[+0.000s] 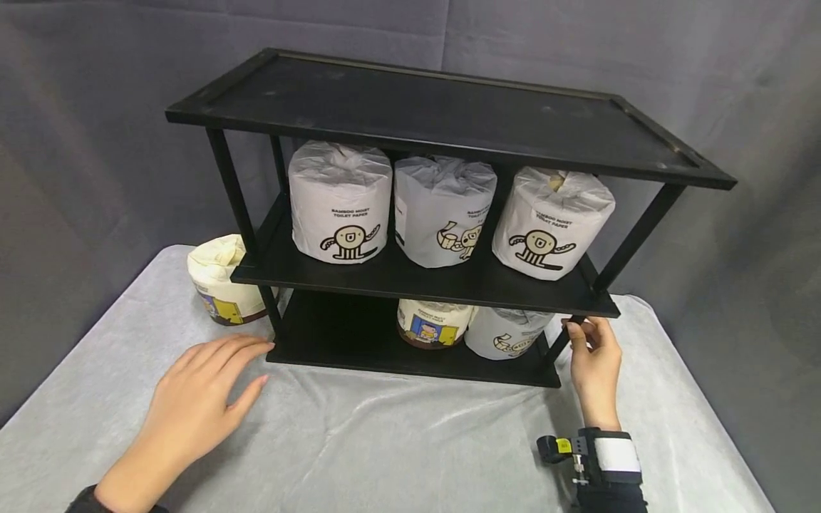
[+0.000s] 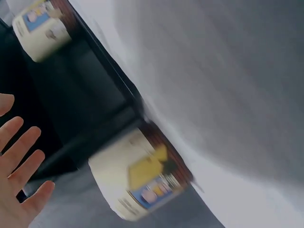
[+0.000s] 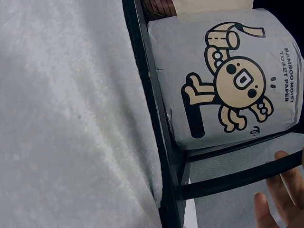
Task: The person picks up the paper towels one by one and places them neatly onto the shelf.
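Observation:
A black three-tier shelf (image 1: 423, 283) stands on a table covered with pale cloth (image 1: 398, 442). Three wrapped toilet rolls (image 1: 340, 203) sit on its middle tier. On the bottom tier are a cream roll (image 1: 435, 324) and a grey roll (image 1: 509, 333). Another cream roll (image 1: 221, 281) stands on the cloth left of the shelf. My left hand (image 1: 205, 392) lies flat on the cloth with straight fingers, close to the shelf's bottom left corner. My right hand (image 1: 593, 353) holds the shelf's front right leg (image 1: 567, 338), with its fingers (image 3: 285, 199) beside the black bar (image 3: 237, 178).
A grey fabric backdrop (image 1: 96, 142) hangs behind the table. The shelf's top tier (image 1: 449, 107) holds nothing. In the left wrist view the cream roll (image 2: 137, 175) on the cloth shows blurred beside the shelf's leg. The grey roll (image 3: 228, 76) fills the right wrist view.

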A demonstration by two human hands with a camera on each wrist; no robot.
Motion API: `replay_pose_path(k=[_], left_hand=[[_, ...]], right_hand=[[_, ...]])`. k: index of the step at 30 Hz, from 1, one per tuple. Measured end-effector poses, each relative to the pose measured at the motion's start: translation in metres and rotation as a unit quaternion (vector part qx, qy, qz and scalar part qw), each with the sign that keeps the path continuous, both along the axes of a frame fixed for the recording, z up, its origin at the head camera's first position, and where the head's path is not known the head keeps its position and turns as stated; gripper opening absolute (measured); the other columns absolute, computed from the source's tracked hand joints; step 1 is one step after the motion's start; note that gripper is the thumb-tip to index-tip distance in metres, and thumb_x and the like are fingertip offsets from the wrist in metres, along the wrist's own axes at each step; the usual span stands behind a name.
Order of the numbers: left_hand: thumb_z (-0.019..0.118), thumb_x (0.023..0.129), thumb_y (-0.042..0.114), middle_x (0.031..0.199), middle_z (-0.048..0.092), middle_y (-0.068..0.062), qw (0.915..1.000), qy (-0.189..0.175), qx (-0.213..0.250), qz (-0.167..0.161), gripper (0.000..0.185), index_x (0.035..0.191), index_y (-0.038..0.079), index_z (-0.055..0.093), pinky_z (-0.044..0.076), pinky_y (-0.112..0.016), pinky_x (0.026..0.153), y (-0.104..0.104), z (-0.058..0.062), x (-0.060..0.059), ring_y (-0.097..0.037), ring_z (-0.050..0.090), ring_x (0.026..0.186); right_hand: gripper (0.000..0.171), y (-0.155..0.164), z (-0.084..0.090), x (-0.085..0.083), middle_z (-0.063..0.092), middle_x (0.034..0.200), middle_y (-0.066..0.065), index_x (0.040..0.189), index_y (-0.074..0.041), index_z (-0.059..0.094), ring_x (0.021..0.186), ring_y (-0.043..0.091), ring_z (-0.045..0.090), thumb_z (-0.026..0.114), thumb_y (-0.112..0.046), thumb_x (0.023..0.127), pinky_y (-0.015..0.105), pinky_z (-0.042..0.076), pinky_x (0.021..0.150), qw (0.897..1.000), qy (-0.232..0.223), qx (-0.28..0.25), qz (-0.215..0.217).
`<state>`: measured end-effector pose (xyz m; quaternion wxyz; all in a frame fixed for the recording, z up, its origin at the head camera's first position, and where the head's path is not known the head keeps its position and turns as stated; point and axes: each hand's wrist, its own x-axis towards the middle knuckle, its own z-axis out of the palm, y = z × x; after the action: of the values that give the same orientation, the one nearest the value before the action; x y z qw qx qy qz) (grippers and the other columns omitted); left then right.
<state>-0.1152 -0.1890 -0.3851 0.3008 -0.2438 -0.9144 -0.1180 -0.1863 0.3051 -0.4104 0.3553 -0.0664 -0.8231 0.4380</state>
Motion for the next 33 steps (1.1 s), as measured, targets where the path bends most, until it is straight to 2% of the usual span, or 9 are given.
replay_pose_path(k=[6, 12, 17, 23, 27, 30, 33], left_hand=[[0.027, 0.096, 0.05, 0.115, 0.06, -0.006, 0.9996, 0.024, -0.014, 0.001, 0.056, 0.111, 0.01, 0.063, 0.035, -0.043, 0.09, -0.025, 0.009, -0.008, -0.028, 0.051, 0.109], [0.024, 0.097, 0.049, 0.113, 0.06, -0.012, 0.9959, 0.058, -0.068, -0.015, 0.06, 0.111, 0.003, 0.061, 0.035, -0.046, 0.091, -0.049, 0.02, -0.028, -0.032, 0.05, 0.11], [0.024, 0.098, 0.045, 0.109, 0.06, -0.014, 0.9893, 0.084, -0.115, -0.032, 0.057, 0.108, 0.002, 0.061, 0.038, -0.05, 0.086, -0.06, 0.025, -0.038, -0.033, 0.051, 0.106], [0.024, 0.097, 0.045, 0.109, 0.059, -0.016, 0.9873, 0.098, -0.122, -0.029, 0.058, 0.111, 0.001, 0.06, 0.039, -0.052, 0.085, -0.068, 0.027, -0.05, -0.035, 0.052, 0.106], [0.025, 0.095, 0.045, 0.115, 0.056, -0.016, 0.9897, 0.073, -0.121, -0.019, 0.059, 0.117, 0.001, 0.057, 0.036, -0.05, 0.09, -0.074, 0.027, -0.062, -0.035, 0.048, 0.112], [0.044, 0.09, 0.039, 0.123, 0.052, -0.016, 0.9918, 0.024, -0.125, 0.004, 0.05, 0.123, 0.002, 0.053, 0.032, -0.049, 0.095, -0.078, 0.028, -0.07, -0.035, 0.043, 0.118], [0.063, 0.078, 0.028, 0.128, 0.049, -0.016, 0.9909, -0.018, -0.13, 0.029, 0.055, 0.126, 0.003, 0.05, 0.029, -0.049, 0.099, -0.08, 0.031, -0.079, -0.034, 0.04, 0.123]], right_hand=[[0.02, -0.001, 0.001, -0.001, 0.064, 0.086, 0.014, 0.11, 0.001, 0.059, 0.073, -0.008, 0.052, 0.059, -0.001, 0.089, 0.011, 0.039, 0.071, 1.0, 0.011, 0.003, -0.001], [0.019, 0.001, 0.002, -0.001, 0.064, 0.085, 0.013, 0.108, 0.002, 0.06, 0.072, -0.008, 0.053, 0.06, 0.0, 0.088, 0.01, 0.04, 0.069, 1.0, 0.024, 0.002, 0.004], [0.02, -0.001, 0.001, 0.0, 0.065, 0.087, 0.014, 0.109, 0.0, 0.06, 0.073, -0.007, 0.053, 0.06, -0.001, 0.089, 0.01, 0.04, 0.07, 1.0, 0.017, -0.003, 0.007], [0.02, -0.002, 0.003, 0.0, 0.065, 0.088, 0.016, 0.109, 0.0, 0.059, 0.074, -0.007, 0.053, 0.059, -0.002, 0.089, 0.011, 0.04, 0.071, 1.0, 0.015, -0.001, 0.007], [0.019, -0.001, 0.003, 0.0, 0.065, 0.087, 0.016, 0.108, 0.0, 0.06, 0.074, -0.007, 0.053, 0.06, -0.002, 0.089, 0.011, 0.04, 0.072, 1.0, 0.019, 0.0, 0.008], [0.018, -0.001, 0.001, 0.0, 0.064, 0.085, 0.015, 0.107, 0.002, 0.06, 0.072, -0.007, 0.053, 0.06, -0.002, 0.089, 0.011, 0.04, 0.071, 1.0, 0.021, -0.001, 0.007], [0.017, 0.0, 0.0, -0.001, 0.063, 0.084, 0.014, 0.106, 0.002, 0.06, 0.072, -0.008, 0.052, 0.06, -0.003, 0.089, 0.011, 0.039, 0.07, 1.0, 0.023, 0.002, 0.005]])
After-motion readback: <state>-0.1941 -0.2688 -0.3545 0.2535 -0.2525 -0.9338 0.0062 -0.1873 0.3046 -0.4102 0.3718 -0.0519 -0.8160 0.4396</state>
